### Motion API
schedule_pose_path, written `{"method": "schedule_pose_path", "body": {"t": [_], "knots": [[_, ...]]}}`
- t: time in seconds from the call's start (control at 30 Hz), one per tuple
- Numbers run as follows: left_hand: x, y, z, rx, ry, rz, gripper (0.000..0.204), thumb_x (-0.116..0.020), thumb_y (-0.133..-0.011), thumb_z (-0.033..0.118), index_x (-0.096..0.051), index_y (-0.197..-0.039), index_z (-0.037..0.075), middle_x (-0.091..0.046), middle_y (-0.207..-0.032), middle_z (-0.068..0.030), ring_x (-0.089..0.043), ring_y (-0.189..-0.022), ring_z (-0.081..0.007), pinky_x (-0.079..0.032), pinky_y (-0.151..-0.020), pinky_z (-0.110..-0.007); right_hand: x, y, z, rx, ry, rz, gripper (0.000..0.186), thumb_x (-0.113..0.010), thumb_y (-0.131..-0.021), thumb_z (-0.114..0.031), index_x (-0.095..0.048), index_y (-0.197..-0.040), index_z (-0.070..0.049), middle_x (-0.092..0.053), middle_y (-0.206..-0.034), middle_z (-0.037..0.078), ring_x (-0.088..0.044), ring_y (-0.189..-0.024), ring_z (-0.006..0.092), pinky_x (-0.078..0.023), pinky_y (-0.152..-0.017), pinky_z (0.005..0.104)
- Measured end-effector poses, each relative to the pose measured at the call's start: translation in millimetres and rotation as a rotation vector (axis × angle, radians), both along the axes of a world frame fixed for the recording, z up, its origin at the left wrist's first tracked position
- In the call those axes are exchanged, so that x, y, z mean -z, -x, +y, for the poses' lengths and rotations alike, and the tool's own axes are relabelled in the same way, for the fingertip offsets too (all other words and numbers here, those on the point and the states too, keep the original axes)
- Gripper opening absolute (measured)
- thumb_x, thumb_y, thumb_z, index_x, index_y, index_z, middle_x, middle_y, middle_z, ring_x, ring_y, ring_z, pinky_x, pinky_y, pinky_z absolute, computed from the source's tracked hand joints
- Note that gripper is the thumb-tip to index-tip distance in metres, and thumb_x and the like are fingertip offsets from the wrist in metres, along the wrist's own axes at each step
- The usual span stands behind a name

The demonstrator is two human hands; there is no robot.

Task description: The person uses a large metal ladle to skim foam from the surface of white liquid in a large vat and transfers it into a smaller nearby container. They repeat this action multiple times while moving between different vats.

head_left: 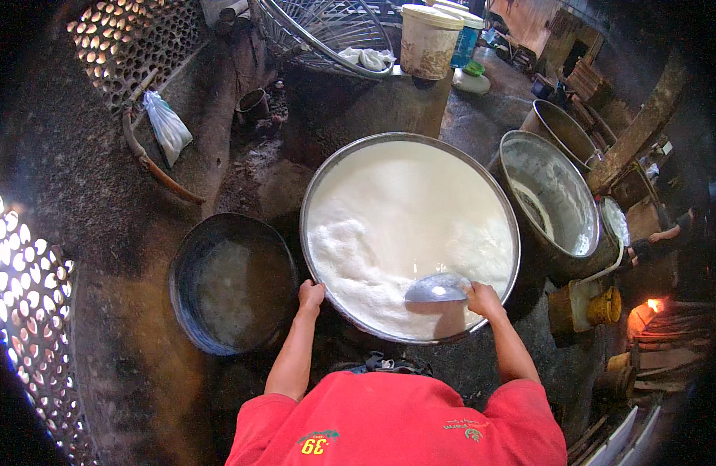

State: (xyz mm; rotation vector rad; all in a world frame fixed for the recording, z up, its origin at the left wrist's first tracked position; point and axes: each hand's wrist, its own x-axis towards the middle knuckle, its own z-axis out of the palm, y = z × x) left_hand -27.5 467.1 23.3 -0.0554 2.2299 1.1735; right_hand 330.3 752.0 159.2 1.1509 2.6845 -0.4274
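A wide round metal vat (pixel 516 225) stands in front of me, filled with a creamy white liquid (pixel 412 186). White foam (pixel 350 260) is heaped along its near and left sides. My right hand (pixel 483 300) is closed on the end of a shiny metal scoop (pixel 438 288) with a shallow rounded bowl. The scoop hangs over the foam near the vat's front right edge and casts a shadow there. At the vat's near left edge, my left hand (pixel 311 296) is closed on the rim, with the fingertips partly hidden.
Left of the vat sits a dark round tub (pixel 185 311). On the right are a large metal vat (pixel 505 155), another round container (pixel 538 116) and a yellow pail (pixel 604 307). A fire (pixel 654 305) glows farther right, below a person's arm (pixel 667 234). A stained bucket (pixel 429 46) stands behind.
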Motion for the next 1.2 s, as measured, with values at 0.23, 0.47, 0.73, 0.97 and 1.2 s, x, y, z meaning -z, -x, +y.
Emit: {"method": "schedule_pose_path", "body": {"t": [0.23,0.47,0.73,0.97,1.2], "knots": [[3,-2,3,-0.032,0.02,0.0,0.03,-0.065,-0.077,0.016,-0.063,-0.1,-0.004,-0.066,-0.1,-0.0214,-0.063,-0.095,-0.0331,-0.047,-0.079,-0.04,-75,-70,21,0.056,0.055,0.095,0.045,-0.064,-0.067,-0.008,-0.062,-0.111,-0.004,-0.066,-0.09,0.024,-0.065,-0.087,0.0393,-0.051,-0.077,0.0449],[0,-2,2,-0.057,0.089,0.038,0.029,-0.062,-0.075,0.015,-0.063,-0.095,-0.005,-0.066,-0.099,-0.0223,-0.063,-0.093,-0.0331,-0.047,-0.076,-0.04,-162,-70,52,0.287,0.163,0.265,0.056,-0.065,-0.063,-0.005,-0.058,-0.119,-0.008,-0.066,-0.091,0.022,-0.065,-0.087,0.0381,-0.053,-0.075,0.0408],[-5,-1,10,-0.065,0.057,-0.019,0.03,-0.064,-0.074,0.017,-0.063,-0.096,-0.005,-0.066,-0.097,-0.0201,-0.064,-0.088,-0.0306,-0.048,-0.071,-0.041,18,-32,137,0.294,-0.134,0.603,0.059,-0.066,-0.063,-0.003,-0.056,-0.121,-0.004,-0.065,-0.072,0.018,-0.063,-0.051,0.023,-0.052,-0.044,0.0389],[-29,-12,11,-0.088,0.075,0.0,0.028,-0.065,-0.074,0.016,-0.064,-0.094,-0.004,-0.067,-0.094,-0.0184,-0.064,-0.086,-0.0286,-0.048,-0.07,-0.04,29,8,65,0.465,0.309,0.459,0.069,-0.063,-0.063,-0.002,-0.05,-0.13,-0.004,-0.06,-0.064,0.011,-0.056,-0.045,0.0179,-0.046,-0.038,0.0332],[8,2,2,-0.039,-0.013,-0.013,0.028,-0.066,-0.075,0.014,-0.065,-0.096,-0.004,-0.067,-0.097,-0.0197,-0.065,-0.09,-0.0299,-0.048,-0.075,-0.039,107,13,25,0.271,0.204,0.553,0.058,-0.064,-0.063,-0.005,-0.058,-0.121,-0.004,-0.063,-0.069,0.012,-0.058,-0.051,0.0196,-0.047,-0.044,0.0347]]}}
